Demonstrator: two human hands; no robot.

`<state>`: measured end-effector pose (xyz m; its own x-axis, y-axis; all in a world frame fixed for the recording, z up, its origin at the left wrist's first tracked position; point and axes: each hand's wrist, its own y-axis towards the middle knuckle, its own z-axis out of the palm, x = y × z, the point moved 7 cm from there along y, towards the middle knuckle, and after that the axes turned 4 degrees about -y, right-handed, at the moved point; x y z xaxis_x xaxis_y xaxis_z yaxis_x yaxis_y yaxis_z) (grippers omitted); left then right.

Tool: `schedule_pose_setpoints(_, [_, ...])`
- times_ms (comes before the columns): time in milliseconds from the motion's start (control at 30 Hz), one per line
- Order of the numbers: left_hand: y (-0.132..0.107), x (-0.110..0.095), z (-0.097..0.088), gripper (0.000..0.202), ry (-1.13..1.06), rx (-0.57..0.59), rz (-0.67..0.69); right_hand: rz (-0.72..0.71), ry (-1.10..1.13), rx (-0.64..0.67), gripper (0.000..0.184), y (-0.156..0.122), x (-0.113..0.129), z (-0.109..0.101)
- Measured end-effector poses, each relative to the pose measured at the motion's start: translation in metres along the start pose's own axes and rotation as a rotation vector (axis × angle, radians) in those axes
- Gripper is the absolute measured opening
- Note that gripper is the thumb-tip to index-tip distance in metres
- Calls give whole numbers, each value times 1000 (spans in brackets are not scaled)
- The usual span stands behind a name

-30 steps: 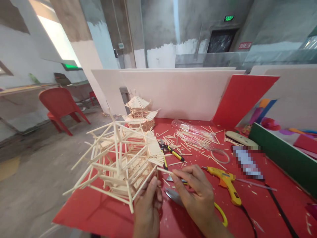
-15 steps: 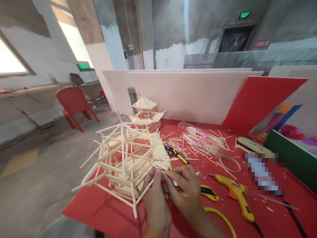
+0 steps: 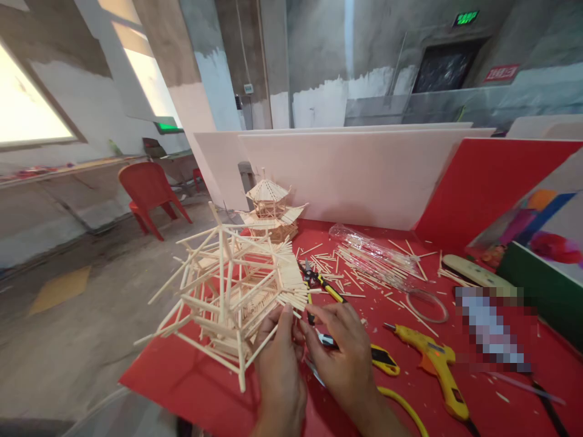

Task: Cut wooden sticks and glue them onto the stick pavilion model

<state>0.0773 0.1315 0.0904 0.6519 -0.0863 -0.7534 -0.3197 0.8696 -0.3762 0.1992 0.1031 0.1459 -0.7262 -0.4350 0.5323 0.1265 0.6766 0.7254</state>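
Observation:
A pagoda-like framework of pale wooden sticks [image 3: 221,273] stands tilted at the near left of the red table, its right roof edge covered with close-laid short sticks [image 3: 291,273]. My left hand [image 3: 280,364] is closed on the framework's near right corner, thumb uppermost, its other fingertips partly hidden among the sticks. Beside the left thumb the end of a short stick [image 3: 297,314] shows. My right hand [image 3: 344,349] is just right of it, thumb and forefinger slightly apart with nothing visible between them. Under the right hand lies a yellow utility knife [image 3: 385,359].
Black-and-yellow pliers [image 3: 330,288] lie behind my hands. Loose sticks and a plastic bag of sticks [image 3: 378,255] spread behind. A yellow glue gun [image 3: 432,355] and a clear tape ring [image 3: 427,304] lie right. A finished stick pagoda [image 3: 268,209] stands at the back, before white boards [image 3: 346,176].
My right thumb and forefinger have parted and drawn slightly away from the left thumb. My left hand stays at the framework's corner. The whole view has shifted a little.

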Motion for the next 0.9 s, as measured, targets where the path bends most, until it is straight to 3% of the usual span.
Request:
schedule_pose_setpoints(167, [2,-3,0,33,27,40,29,82,73,96,24,-8,-6,-10])
schedule_pose_setpoints(400, [4,-26,-16,36,130,21,45,441,258,262,34,-12,-35,11])
schedule_pose_setpoints(567, [4,-40,-30,39,187,53,-6,428,272,388,33,-17,-22,15])
schedule_pose_setpoints(733, [5,-39,-35,35,201,54,-17,360,91,397,30,-32,-26,-11])
schedule_pose_setpoints(900, [5,-35,-28,32,201,105,-50,448,-335,321,34,-53,-78,-69])
